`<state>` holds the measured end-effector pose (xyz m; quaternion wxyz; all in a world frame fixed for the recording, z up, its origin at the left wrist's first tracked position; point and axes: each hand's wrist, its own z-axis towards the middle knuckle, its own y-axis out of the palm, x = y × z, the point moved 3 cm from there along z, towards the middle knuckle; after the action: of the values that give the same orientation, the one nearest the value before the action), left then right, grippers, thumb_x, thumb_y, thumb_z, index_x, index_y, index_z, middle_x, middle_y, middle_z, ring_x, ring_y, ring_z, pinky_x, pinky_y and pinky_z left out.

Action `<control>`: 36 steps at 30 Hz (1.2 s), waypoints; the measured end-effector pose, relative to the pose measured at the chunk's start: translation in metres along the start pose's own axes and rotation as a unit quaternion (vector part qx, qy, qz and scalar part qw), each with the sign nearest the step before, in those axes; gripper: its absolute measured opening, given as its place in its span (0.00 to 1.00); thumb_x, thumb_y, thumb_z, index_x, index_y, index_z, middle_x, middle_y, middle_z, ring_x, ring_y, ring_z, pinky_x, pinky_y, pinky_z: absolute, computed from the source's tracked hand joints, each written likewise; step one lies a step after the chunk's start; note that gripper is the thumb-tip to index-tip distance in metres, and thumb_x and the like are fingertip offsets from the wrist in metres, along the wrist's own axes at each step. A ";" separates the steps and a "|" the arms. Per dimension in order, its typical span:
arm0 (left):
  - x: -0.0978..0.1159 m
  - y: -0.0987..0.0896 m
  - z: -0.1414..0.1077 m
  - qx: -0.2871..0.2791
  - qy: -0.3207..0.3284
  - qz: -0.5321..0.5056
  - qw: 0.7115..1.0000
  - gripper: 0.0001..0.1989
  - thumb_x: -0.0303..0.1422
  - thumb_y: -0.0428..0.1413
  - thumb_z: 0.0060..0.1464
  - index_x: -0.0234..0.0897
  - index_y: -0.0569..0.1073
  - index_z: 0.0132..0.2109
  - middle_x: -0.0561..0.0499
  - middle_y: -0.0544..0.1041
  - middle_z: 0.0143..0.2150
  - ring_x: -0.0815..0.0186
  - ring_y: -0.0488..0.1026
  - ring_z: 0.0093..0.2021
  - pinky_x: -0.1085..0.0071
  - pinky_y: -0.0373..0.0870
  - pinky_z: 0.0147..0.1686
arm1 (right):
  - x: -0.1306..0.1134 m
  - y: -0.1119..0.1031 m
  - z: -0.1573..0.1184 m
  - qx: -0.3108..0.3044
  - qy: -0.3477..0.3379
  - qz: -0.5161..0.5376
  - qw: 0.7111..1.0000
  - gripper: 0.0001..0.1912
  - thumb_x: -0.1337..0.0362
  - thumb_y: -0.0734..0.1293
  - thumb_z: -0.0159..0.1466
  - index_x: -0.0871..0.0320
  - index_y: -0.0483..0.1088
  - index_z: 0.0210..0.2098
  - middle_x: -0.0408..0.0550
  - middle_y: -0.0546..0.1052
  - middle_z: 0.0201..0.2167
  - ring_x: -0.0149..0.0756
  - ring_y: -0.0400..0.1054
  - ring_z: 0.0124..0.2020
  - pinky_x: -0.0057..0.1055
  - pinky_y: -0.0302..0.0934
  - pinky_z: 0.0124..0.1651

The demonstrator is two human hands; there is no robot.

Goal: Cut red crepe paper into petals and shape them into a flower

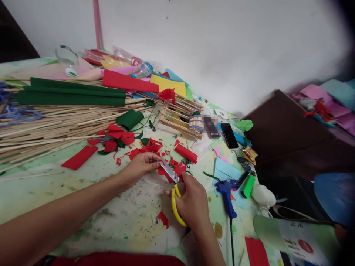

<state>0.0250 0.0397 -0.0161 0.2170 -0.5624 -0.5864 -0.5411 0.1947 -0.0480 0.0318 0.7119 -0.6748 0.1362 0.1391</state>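
Yellow-handled scissors (174, 201) are in my right hand (193, 202), whose fingers wrap round the handles; the blades point up and left. My left hand (142, 165) is pinched at the blade tips. Whatever lies between its fingers is too small to make out. Red paper scraps (149, 146) are scattered just beyond both hands, some under the blades. A rolled red piece (186, 153) lies past the scissors, and a flat red strip (80, 157) is off to the left. One small red scrap (163, 219) sits nearer to me.
Thin wooden sticks (55, 125) cover the left, under folded green paper (72, 92). A stick frame (180, 118) stands at the back centre. To the right are a blue glue gun (227, 195) with its cord, a phone (229, 135) and a large green bottle (267, 229).
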 end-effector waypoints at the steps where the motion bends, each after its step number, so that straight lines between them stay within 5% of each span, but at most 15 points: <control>1: 0.000 0.000 0.000 0.002 -0.004 0.002 1.000 0.13 0.33 0.67 0.36 0.35 0.74 0.30 0.54 0.77 0.25 0.69 0.72 0.25 0.74 0.65 0.28 | 0.000 0.000 0.000 0.001 -0.002 0.001 1.000 0.19 0.60 0.67 0.54 0.57 0.66 0.45 0.48 0.75 0.35 0.40 0.68 0.36 0.29 0.55 0.35; 36: 0.002 0.001 0.000 -0.014 -0.003 -0.011 1.000 0.11 0.32 0.67 0.36 0.35 0.75 0.29 0.56 0.76 0.22 0.72 0.68 0.23 0.77 0.61 0.25 | 0.000 0.001 0.000 0.002 0.000 -0.012 1.000 0.16 0.59 0.67 0.55 0.56 0.67 0.42 0.45 0.75 0.31 0.37 0.68 0.31 0.28 0.52 0.31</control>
<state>0.0253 0.0403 -0.0142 0.2013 -0.5608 -0.5853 -0.5499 0.1948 -0.0477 0.0312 0.7145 -0.6752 0.1286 0.1303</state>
